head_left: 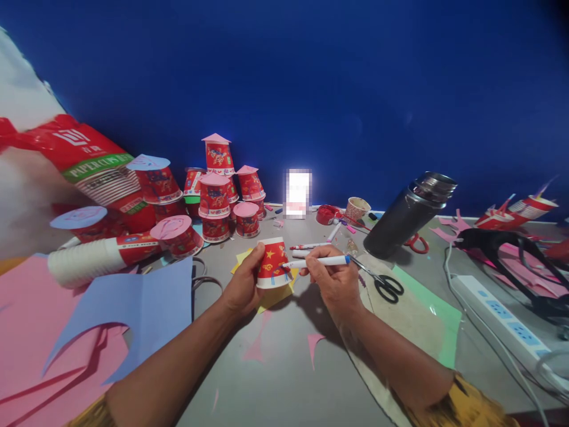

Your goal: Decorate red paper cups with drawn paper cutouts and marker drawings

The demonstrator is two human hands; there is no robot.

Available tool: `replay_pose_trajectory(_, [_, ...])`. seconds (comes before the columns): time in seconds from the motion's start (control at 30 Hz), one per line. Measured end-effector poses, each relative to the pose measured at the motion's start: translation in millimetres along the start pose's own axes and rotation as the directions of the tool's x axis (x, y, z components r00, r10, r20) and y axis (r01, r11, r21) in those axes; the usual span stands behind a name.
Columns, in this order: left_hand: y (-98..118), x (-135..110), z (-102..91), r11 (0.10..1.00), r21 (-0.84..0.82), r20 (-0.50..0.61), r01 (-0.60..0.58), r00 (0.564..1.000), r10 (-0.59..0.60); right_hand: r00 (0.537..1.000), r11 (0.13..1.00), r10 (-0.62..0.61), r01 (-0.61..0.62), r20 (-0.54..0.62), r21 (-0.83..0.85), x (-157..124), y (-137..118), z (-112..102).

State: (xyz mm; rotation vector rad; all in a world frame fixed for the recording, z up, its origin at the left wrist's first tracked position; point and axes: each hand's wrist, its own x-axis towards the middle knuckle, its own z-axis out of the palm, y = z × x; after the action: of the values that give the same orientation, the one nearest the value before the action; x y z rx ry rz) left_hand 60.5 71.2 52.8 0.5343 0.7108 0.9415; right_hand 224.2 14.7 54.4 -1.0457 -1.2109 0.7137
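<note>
My left hand (246, 283) grips a red paper cup (272, 262) turned upside down, held just above a yellow paper sheet (272, 295) on the grey table (284, 367). My right hand (332, 277) holds a white marker with a blue cap (319, 261), its tip touching the side of the cup. Black-handled scissors (383, 284) lie just right of my right hand.
A pile of upside-down red cups with pink and blue paper lids (216, 196) stands at the back left beside sleeves of stacked cups (95, 258). Pink (31, 332) and blue paper sheets (146, 308) lie left. A steel flask (409, 213), power strip (498, 314) and cables sit right.
</note>
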Motion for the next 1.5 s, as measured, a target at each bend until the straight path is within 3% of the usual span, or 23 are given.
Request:
replay_pose_trajectory(0.17, [-5, 5, -6.0, 0.999, 0.013, 0.049, -0.031, 0.998, 0.03, 0.998, 1.0, -0.016, 0.017, 0.065, -0.013, -2, -2, 0])
replay_pose_trajectory(0.37, [-6, 7, -6.7, 0.994, 0.032, 0.069, -0.109, 0.992, 0.107, 1.0, 1.0, -0.021, 0.021, 0.023, -0.007, 0, -3, 0])
replay_pose_trajectory(0.57, [-7, 4, -4.0, 0.98, 0.084, 0.091, -0.181, 0.981, 0.173, 0.996, 0.999, -0.024, 0.028, 0.086, -0.043, -2, -4, -1])
replay_pose_trajectory(0.73, [-7, 3, -0.8, 0.966, 0.102, 0.077, -0.239, 0.97, 0.232, 0.999, 0.999, -0.032, 0.033, 0.027, -0.04, 0, -3, -1])
replay_pose_trajectory(0.9, [-7, 3, -1.8, 0.963, 0.123, 0.082, -0.239, 0.97, 0.23, 0.994, 0.996, -0.044, 0.051, 0.099, -0.067, -1, -4, -3])
replay_pose_trajectory(1.33, [-8, 3, -4.0, 0.954, 0.164, 0.089, -0.251, 0.967, 0.239, 0.995, 0.995, -0.045, 0.053, 0.086, -0.087, -1, -10, -2])
replay_pose_trajectory(1.5, [-9, 5, -6.0, 0.951, 0.175, 0.068, -0.254, 0.967, 0.246, 0.988, 0.988, -0.045, 0.067, 0.15, -0.142, -1, -8, -5])
